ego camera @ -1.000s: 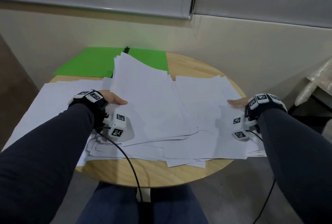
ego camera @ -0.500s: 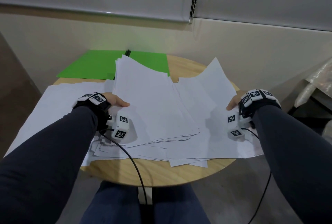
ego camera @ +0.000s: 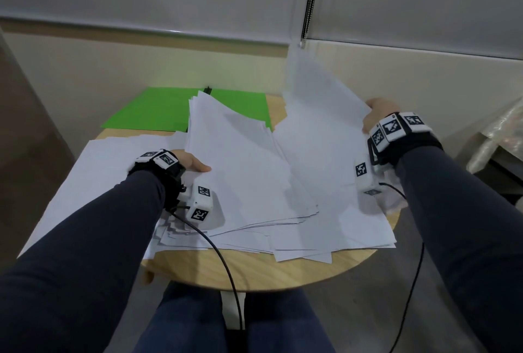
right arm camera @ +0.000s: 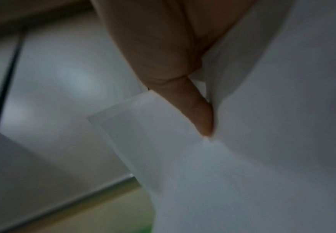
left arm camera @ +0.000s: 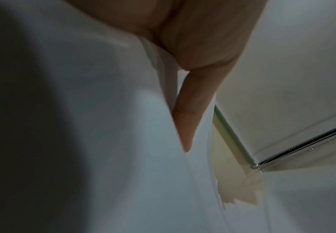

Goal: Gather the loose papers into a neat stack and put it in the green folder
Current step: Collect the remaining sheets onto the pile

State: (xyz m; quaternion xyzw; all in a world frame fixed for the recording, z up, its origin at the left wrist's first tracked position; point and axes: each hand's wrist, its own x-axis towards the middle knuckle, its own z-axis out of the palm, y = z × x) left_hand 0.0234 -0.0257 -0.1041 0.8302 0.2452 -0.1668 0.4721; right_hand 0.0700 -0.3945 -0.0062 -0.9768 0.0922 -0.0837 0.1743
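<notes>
Since a second ago my right hand point(ego camera: 379, 115) has lifted its sheaf of papers point(ego camera: 319, 126) off the round table point(ego camera: 254, 273), thumb pinching the edge. My left hand point(ego camera: 189, 161) grips the tilted middle bundle point(ego camera: 235, 171). Gathering has barely started, I judge: sheets lie fanned everywhere, and the green folder point(ego camera: 158, 109) waits open at the far edge, with no papers inside it.

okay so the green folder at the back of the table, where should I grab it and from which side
Probably by its left edge, coming from the left. The green folder lies flat at the table's far side, and lifted papers overlap its right half, so only the left part is bare. Both hands, left and right, grip paper now.
</notes>
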